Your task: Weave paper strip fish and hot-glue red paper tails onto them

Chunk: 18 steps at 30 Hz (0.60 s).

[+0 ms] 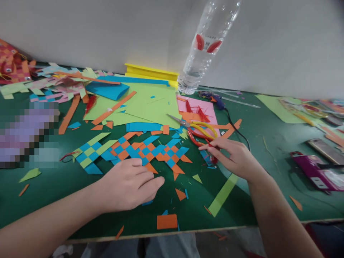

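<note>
My left hand (131, 184) rests with curled fingers just in front of woven paper fish; whatever it may hold is hidden. The orange and blue woven fish (149, 152) lie behind it, and a green and blue one (90, 154) is to their left. My right hand (231, 156) has its fingertips pinched together at the handles of the scissors (202, 132), over a small clear packet (206, 157) with something red. What the fingertips pinch is too small to make out. The scissors lie with their tips pointing left over green paper (153, 104).
A water bottle (208, 46) stands at the back by the wall. A glue gun (219, 102) with a black cord lies right of it. Paper strips (51, 84) pile up at the left, near a blurred phone-like object (27, 132). A purple device (317, 172) sits right.
</note>
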Tool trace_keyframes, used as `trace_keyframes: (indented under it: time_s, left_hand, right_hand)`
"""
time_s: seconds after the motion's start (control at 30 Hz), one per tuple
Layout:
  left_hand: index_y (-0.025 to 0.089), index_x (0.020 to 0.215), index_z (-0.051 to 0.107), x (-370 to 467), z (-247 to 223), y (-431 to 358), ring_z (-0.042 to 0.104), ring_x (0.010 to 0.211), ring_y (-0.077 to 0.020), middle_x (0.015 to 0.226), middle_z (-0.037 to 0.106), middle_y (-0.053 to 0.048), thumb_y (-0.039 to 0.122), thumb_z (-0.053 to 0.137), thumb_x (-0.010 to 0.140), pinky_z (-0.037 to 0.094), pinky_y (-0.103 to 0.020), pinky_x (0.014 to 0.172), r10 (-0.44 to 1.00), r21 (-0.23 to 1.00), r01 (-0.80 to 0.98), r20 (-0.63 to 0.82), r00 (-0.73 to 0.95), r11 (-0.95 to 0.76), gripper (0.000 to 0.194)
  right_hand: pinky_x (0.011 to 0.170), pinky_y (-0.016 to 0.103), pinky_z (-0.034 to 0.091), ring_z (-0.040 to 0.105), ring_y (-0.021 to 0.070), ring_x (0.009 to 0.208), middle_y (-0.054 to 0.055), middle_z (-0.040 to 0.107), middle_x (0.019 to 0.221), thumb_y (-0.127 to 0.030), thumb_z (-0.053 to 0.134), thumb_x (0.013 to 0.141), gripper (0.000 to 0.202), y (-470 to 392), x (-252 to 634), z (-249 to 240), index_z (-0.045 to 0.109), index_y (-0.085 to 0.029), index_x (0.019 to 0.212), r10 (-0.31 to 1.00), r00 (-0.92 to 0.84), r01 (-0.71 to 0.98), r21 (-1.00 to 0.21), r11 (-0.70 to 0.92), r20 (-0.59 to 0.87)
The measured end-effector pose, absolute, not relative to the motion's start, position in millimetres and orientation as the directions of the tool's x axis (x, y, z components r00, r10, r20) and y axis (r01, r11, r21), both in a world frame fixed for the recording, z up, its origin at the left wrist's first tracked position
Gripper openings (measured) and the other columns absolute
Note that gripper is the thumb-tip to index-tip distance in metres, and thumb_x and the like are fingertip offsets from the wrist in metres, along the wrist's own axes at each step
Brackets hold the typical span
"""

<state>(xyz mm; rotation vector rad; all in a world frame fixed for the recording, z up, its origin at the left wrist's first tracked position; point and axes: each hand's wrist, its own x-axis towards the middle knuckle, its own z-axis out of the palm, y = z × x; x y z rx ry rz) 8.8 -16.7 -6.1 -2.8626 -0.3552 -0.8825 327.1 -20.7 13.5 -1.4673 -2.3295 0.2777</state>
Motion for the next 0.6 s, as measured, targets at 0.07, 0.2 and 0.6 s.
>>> trace_keyframes:
  time_s: [0.07, 0.2, 0.6]
  left_hand:
    - [0.012, 0.093, 0.059, 8, -7, -17, 0.051, 0.047, -0.0095, 0.059, 0.063, 0.002, 0.011, 0.049, 0.089, 0.032, -0.029, 0.05, 0.186, -0.051, 0.26, 0.567, 0.802, -0.964, 0.011]
    - [0.012, 0.091, 0.059, 9, -7, -17, 0.05, 0.046, -0.0099, 0.057, 0.062, 0.002, 0.011, 0.05, 0.088, 0.031, -0.029, 0.049, 0.187, -0.054, 0.263, 0.567, 0.802, -0.963, 0.01]
    - [0.012, 0.086, 0.059, 9, -5, -17, 0.051, 0.046, -0.0102, 0.058, 0.063, 0.001, 0.01, 0.049, 0.087, 0.034, -0.029, 0.048, 0.183, -0.052, 0.259, 0.579, 0.795, -0.964, 0.01]
  right_hand:
    - [0.062, 0.025, 0.044, 0.061, 0.0127, 0.067, 0.002, 0.069, 0.076, -0.032, 0.047, 0.094, 0.022, -20, 330, 11, 0.065, -0.021, 0.085, 0.877, -0.422, 0.846, -0.247, 0.472, 0.23]
    - [0.055, 0.026, 0.04, 0.054, 0.0117, 0.056, -0.001, 0.06, 0.061, -0.031, 0.048, 0.092, 0.027, -19, 336, 8, 0.057, -0.021, 0.068, 0.866, -0.444, 0.869, -0.125, 0.479, 0.229]
    - [0.065, 0.031, 0.048, 0.058, 0.0158, 0.07, 0.002, 0.063, 0.075, -0.027, 0.053, 0.09, 0.019, -19, 333, 16, 0.055, -0.023, 0.072, 0.838, -0.2, 0.791, -0.422, 0.444, 0.508]
